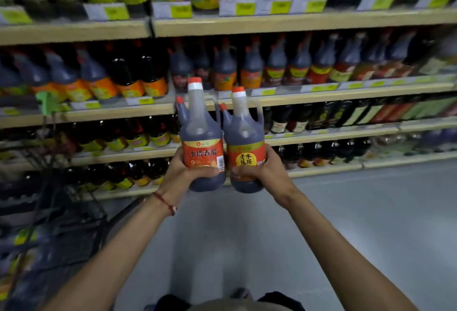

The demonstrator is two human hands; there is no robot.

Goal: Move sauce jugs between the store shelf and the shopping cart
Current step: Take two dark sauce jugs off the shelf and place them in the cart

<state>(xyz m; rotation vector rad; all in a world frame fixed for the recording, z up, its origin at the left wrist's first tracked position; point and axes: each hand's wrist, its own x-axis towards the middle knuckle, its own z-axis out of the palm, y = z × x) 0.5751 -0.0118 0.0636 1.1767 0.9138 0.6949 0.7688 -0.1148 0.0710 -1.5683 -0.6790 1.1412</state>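
Mid-frame, left hand [184, 171] and right hand [259, 167] each clamped low round a heavy jug, left jug [201, 135] touching right jug [244, 137]; top-heavy, liable to tip or slip before reaching the shelf [296, 99].

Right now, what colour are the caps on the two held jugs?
Orange-red over a white collar on both jugs, head view.

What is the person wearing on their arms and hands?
Nothing covers the hands: no gloves or rings show on the left hand or the right hand. Both forearms are bare, with no sleeves in view. A thin red string bracelet circles the left wrist.
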